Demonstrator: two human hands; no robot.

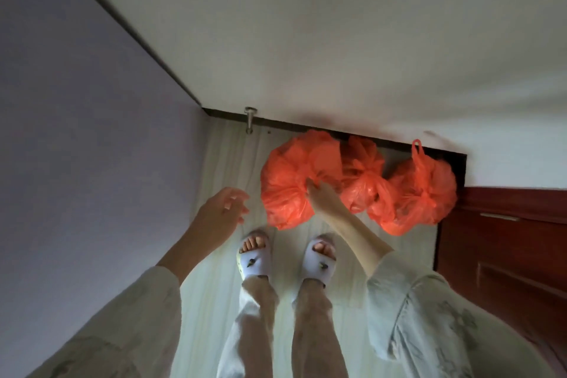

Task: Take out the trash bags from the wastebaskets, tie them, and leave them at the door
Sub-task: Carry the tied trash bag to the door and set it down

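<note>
Three tied orange trash bags sit in a row on the pale floor against the wall's dark baseboard. The left bag (291, 181) is the largest, the middle bag (363, 181) is smaller, and the right bag (426, 190) has a handle loop sticking up. My right hand (322, 193) reaches down to the left bag and grips its gathered top. My left hand (224, 209) hovers to the left of that bag with relaxed, spread fingers, holding nothing.
A dark red wooden door (503, 242) stands at the right, beside the right bag. A metal door stopper (250, 120) sticks out of the baseboard at the left. A wall (76, 132) closes the left side. My feet in white slippers (254, 258) stand just before the bags.
</note>
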